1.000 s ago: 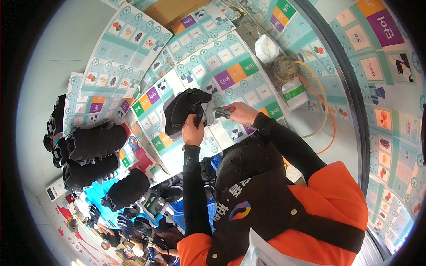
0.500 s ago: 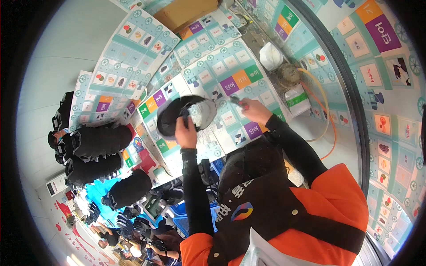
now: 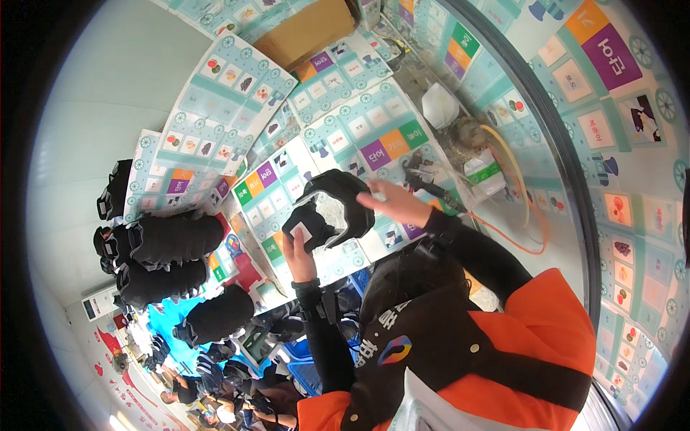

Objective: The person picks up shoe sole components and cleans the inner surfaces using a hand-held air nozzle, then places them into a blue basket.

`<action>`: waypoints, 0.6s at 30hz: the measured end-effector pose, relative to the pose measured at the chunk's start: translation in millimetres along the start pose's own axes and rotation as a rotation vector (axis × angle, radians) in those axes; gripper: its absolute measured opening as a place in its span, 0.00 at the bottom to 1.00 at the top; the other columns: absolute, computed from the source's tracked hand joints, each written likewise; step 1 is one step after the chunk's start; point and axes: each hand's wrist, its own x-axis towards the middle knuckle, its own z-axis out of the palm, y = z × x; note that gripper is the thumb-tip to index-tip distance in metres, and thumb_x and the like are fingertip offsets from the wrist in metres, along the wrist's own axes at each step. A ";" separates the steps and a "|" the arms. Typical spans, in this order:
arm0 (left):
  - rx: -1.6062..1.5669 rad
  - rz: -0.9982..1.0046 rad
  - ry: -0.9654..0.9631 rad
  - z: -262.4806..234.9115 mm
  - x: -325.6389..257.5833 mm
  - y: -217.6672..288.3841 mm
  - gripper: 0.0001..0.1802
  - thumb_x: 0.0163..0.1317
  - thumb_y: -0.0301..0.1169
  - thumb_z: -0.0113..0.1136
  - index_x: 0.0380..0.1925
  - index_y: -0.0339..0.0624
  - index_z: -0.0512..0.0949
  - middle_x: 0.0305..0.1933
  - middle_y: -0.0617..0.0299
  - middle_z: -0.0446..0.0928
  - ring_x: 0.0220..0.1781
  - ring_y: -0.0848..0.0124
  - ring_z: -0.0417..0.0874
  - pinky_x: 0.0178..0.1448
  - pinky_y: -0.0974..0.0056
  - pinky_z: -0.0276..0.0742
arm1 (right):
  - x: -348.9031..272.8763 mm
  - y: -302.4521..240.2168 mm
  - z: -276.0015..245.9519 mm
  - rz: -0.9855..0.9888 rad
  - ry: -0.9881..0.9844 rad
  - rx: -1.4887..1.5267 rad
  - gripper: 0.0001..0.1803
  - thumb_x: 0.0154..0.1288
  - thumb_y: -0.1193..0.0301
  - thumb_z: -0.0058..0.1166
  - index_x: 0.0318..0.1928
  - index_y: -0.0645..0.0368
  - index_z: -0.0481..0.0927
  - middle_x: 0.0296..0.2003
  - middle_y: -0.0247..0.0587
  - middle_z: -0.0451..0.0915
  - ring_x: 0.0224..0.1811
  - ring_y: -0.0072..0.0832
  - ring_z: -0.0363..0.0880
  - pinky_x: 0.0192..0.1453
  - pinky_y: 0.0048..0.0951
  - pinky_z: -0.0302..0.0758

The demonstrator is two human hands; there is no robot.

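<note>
A black cap (image 3: 353, 194) is held over the table, its hollow side turned up so that the pale lining shows. My left hand (image 3: 299, 260) grips it at the lower left edge, beside a small white label. Fingers outstretched, my right hand (image 3: 397, 202) is at the cap's right rim; whether it touches the cloth I cannot tell. Just beyond that hand, at the table's right edge, lies a dark handheld tool (image 3: 425, 185), partly blurred.
Stacked black caps (image 3: 176, 241) stand to the left. Patterned sheets cover the table (image 3: 345, 136). A cardboard box (image 3: 305, 32) is at the back. On the right are a white cup-shaped object (image 3: 440, 105), a white-and-green packet (image 3: 483, 169) and an orange hose (image 3: 503, 241).
My right hand has let go of the dark tool, which now lies to its right, and has come to the cap. The cap has turned and shifted right in my left hand.
</note>
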 end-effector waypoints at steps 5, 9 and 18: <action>-0.147 -0.148 -0.059 -4.3 0.4 8.7 0.31 0.60 0.11 0.58 0.65 0.42 0.74 0.67 0.46 0.71 0.66 0.52 0.76 0.67 0.57 0.76 | 8.5 7.0 16.3 -0.181 0.136 -0.254 0.27 0.76 0.52 0.51 0.44 0.70 0.81 0.30 0.60 0.79 0.36 0.49 0.81 0.39 0.48 0.71; -0.077 0.029 -0.030 -14.5 -2.0 1.8 0.23 0.67 0.20 0.60 0.63 0.39 0.74 0.62 0.48 0.75 0.60 0.57 0.79 0.63 0.59 0.76 | 19.3 38.3 15.4 0.053 -0.037 0.248 0.23 0.79 0.55 0.48 0.45 0.66 0.83 0.30 0.46 0.81 0.33 0.31 0.81 0.37 0.38 0.74; -0.115 0.091 -0.062 -27.8 0.8 4.8 0.19 0.72 0.24 0.58 0.61 0.41 0.75 0.58 0.55 0.79 0.57 0.62 0.82 0.60 0.61 0.79 | 51.0 -36.5 -6.2 0.035 -0.114 -0.164 0.30 0.70 0.44 0.53 0.40 0.62 0.87 0.38 0.54 0.85 0.45 0.50 0.83 0.47 0.46 0.77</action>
